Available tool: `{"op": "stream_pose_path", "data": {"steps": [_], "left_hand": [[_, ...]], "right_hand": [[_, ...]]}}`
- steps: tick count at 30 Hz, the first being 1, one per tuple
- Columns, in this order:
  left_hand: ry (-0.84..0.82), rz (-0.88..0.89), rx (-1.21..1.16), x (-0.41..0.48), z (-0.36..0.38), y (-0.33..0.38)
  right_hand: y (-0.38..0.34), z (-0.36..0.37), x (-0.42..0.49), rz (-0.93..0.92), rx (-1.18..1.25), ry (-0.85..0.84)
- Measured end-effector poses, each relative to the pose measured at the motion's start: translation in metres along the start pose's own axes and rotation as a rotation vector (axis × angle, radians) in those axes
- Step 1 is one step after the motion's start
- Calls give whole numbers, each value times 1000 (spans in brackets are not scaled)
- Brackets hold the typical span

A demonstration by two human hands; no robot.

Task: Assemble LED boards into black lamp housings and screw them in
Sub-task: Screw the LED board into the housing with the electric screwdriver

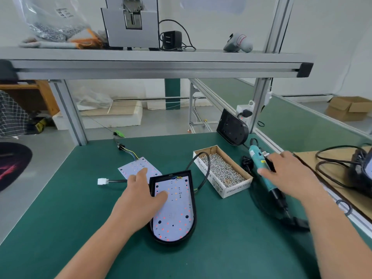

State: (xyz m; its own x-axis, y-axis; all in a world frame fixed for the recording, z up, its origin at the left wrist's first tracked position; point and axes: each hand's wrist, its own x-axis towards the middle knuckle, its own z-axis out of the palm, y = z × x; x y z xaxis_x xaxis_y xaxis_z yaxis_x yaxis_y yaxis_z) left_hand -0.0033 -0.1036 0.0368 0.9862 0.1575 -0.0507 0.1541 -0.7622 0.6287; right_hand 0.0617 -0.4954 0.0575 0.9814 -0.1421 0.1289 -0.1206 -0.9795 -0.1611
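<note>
Your left hand [141,200] lies open, thumb and fingers flat on the LED board [175,214] seated in the black lamp housing [192,185], which sits just right of that hand. Your right hand [289,174] lies over the teal electric screwdriver [256,158], fingers fairly straight; blur hides any grip. The cardboard box of screws [231,188] stands between your hands.

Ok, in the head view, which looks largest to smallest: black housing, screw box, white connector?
1. black housing
2. screw box, though it lies farther away, so the gap is unsure
3. white connector
</note>
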Motion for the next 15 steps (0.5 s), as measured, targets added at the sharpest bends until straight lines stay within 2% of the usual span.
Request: {"op": "stream_pose_path", "data": {"steps": [3, 5, 7, 10, 12, 15], "left_hand": [[153, 66, 105, 0, -4, 9], [259, 237, 140, -3, -5, 21], [281, 455, 135, -8, 0, 41], [94, 639, 265, -4, 23, 76], [-19, 689, 390, 4, 43, 99], [-82, 702, 451, 19, 67, 130]], "right_hand": [[18, 13, 0, 53, -9, -151], [19, 18, 2, 61, 111, -168], [18, 21, 4, 86, 256, -151], [13, 17, 1, 155, 601, -129], [10, 14, -2, 221, 899, -99], [8, 11, -5, 236, 1236, -96]]}}
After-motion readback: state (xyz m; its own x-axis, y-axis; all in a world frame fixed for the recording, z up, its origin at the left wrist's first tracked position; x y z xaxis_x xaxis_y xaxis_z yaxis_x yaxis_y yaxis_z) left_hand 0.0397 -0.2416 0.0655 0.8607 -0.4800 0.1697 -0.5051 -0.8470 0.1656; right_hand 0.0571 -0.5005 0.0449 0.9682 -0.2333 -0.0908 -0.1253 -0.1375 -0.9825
